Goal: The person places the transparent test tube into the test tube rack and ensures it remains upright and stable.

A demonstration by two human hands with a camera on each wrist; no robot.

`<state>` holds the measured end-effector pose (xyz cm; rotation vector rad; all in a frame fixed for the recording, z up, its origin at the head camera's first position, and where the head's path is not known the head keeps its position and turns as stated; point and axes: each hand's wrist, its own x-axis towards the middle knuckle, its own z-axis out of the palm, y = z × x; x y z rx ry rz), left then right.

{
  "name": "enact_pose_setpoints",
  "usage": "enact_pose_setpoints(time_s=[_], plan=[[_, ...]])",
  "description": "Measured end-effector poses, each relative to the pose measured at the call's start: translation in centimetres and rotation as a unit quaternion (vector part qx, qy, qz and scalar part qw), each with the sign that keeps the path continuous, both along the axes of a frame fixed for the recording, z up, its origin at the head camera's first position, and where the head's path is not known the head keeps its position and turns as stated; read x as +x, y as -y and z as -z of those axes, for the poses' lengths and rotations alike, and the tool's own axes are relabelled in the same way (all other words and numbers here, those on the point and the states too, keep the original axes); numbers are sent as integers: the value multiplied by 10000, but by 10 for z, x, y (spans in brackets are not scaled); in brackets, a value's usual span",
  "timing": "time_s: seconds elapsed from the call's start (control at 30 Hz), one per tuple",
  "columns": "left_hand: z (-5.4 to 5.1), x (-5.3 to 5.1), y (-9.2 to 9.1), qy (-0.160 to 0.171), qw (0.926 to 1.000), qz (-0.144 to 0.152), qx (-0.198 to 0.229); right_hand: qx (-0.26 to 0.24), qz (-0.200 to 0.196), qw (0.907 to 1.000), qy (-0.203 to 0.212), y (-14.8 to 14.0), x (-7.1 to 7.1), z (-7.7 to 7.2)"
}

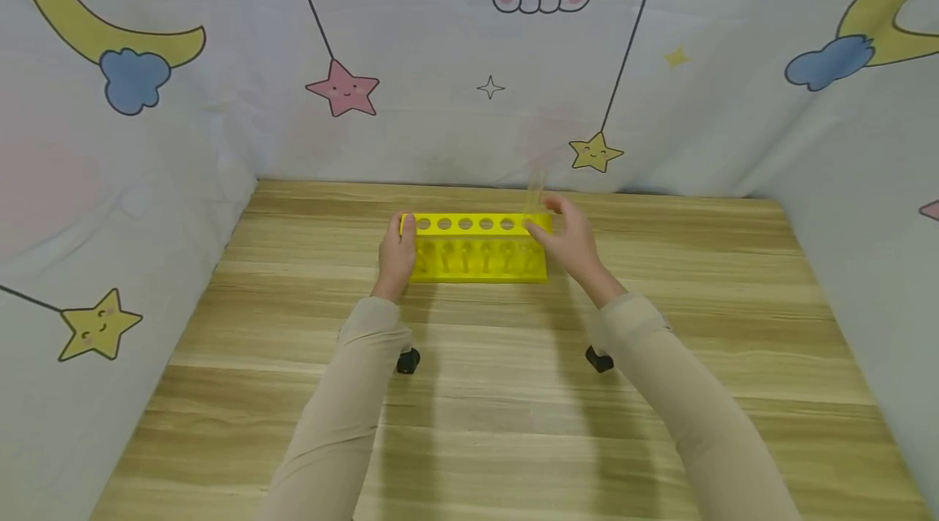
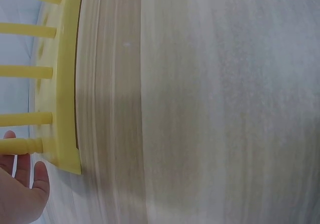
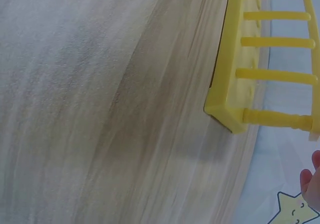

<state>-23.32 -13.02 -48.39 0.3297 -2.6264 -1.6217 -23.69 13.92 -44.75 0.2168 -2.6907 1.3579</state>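
Note:
A yellow test tube rack (image 1: 480,279) stands upright on the table, with a row of round holes along its top and several pegs (image 2: 27,72) below. My left hand (image 1: 397,260) grips the rack's left end, the thumb laid over the top corner. In the left wrist view, fingers (image 2: 22,169) show around the end post. At the rack's right end, my right hand (image 1: 572,242) holds a clear, blurred test tube (image 1: 536,188) between thumb and fingers, over the last hole. Whether its lower end is inside the hole is hard to see. Only fingertips (image 3: 306,179) show in the right wrist view.
The wood-grain table (image 1: 499,423) spreads in front of the rack and to both sides. A white cloth (image 1: 440,130) printed with stars, moons and clouds hangs close behind the rack and along both sides. Small black pieces (image 1: 408,360) show beneath both wrists.

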Motion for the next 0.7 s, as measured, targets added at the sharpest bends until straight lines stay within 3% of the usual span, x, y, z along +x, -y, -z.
enact_pose_setpoints(time_s=[0.47, 0.7], plan=[[-6, -3, 1, 230, 9991, 119, -347, -96, 129, 9999, 51, -21, 9, 11], [-15, 4, 6, 366, 9982, -131, 462, 11, 257, 9996, 85, -37, 19, 16]])
